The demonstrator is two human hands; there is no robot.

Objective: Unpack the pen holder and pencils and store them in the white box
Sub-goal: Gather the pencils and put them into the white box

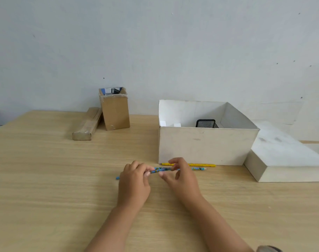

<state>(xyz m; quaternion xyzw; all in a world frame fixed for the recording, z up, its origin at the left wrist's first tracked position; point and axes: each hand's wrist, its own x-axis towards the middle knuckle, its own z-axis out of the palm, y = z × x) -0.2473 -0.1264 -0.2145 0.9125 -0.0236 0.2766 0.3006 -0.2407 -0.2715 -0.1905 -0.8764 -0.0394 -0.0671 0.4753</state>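
A white box (pixel 206 144) stands open on the wooden table, with a black mesh pen holder (pixel 206 123) inside it at the back. Just in front of the box lie a yellow pencil (pixel 200 164) and a blue patterned pencil (pixel 198 168). My left hand (pixel 134 186) and my right hand (pixel 180 176) both pinch another blue pencil (pixel 159 169) a little above the table, left of the box's front corner. Its left end pokes out past my left hand.
An open brown cardboard carton (pixel 116 110) stands at the back left, with a long flat cardboard pack (pixel 87 124) leaning beside it. The white box lid (pixel 286 155) lies to the right of the box. The wall is close behind.
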